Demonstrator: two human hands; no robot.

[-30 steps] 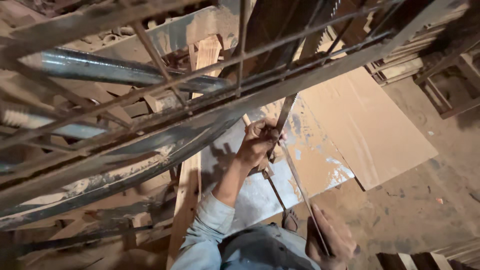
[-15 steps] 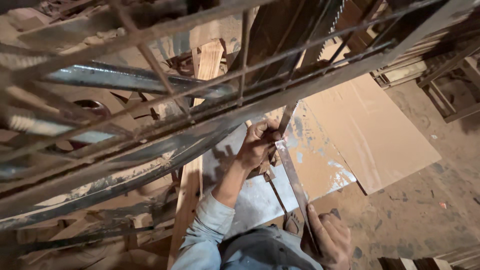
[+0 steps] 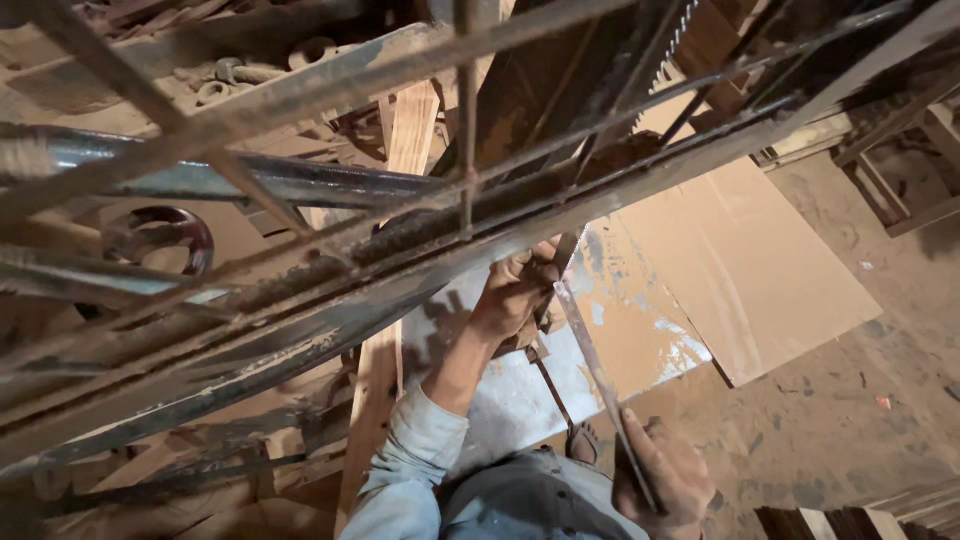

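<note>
Dusty workshop floor (image 3: pixel 850 420) below, strewn with sawdust; flat brown board sheet (image 3: pixel 760 270) lies on it at right, overlapping a grey paint-flecked panel (image 3: pixel 520 390) toward centre.

Head view:
- Rusty welded steel frame of bars and flat strips (image 3: pixel 330 290) fills the upper left, running diagonally to the top right corner. Toothed saw blade edge (image 3: pixel 675 30) shows behind it near the top edge.
- Left hand (image 3: pixel 515 290), arm in a pale blue sleeve (image 3: pixel 410 460), reaches up under the frame's lower rail, fingers curled shut round the top end of a thin flat metal strip (image 3: pixel 600 380) where it meets the rail.
- Right hand (image 3: pixel 665 480), at the bottom edge, is closed on the strip's lower end, thumb along it.
- Strip runs slanted between the two hands, clear of the floor.
- Pale wooden plank (image 3: pixel 375 400) sits just left of the arm.

Change: against half a second back, left hand sits in the same spot on the rail; right hand has come further into view, sitting on the strip's lower end. Reads as the strip being held steady against the frame, not being moved along it.
</note>
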